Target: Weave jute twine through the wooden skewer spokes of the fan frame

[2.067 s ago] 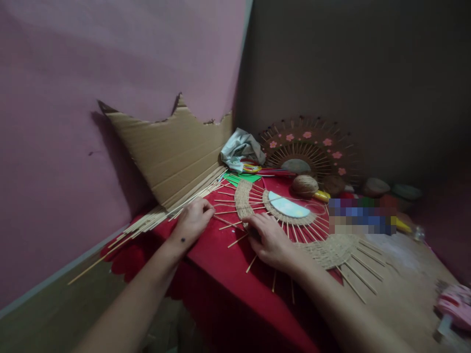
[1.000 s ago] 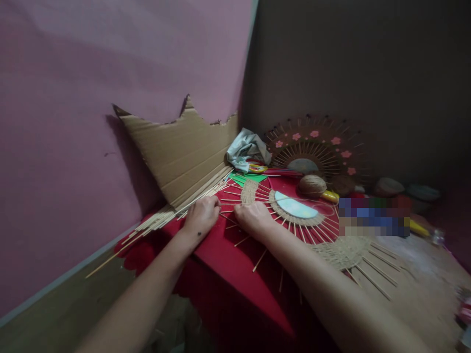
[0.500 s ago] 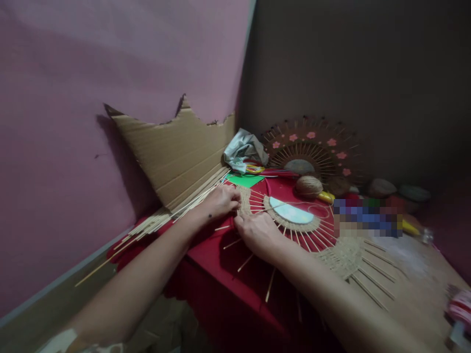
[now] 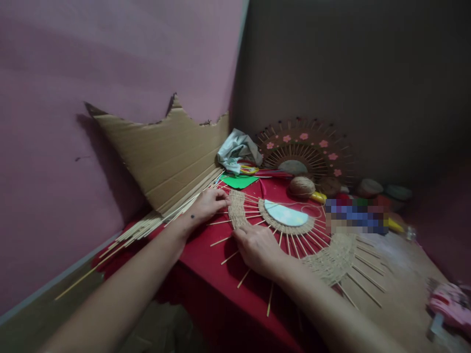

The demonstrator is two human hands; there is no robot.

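A half-round woven piece (image 4: 237, 210) of thin sticks and tan twine lies on the red cloth, with a pale blue half-disc (image 4: 286, 213) at its centre. My left hand (image 4: 210, 202) is at the far left end of the outer woven band, fingers closed on its edge. Lower down, my right hand (image 4: 257, 247) pinches the band's outer edge; its fingertips are partly hidden. Stick ends stick out past the band beneath both hands. Behind the piece sits a ball of twine (image 4: 301, 186), and a loose strand runs over the half-disc.
Cut cardboard (image 4: 158, 157) leans on the pink wall, with a bundle of loose sticks (image 4: 138, 229) at its foot. A finished fan with pink flowers (image 4: 303, 137) stands at the back. Grey cloth (image 4: 239, 149), green paper (image 4: 239, 181) and a pink tool (image 4: 451, 301) lie around.
The view has shifted slightly, so most things sit further left. My left hand has drawn back from my right, uncovering more of the woven band between them.
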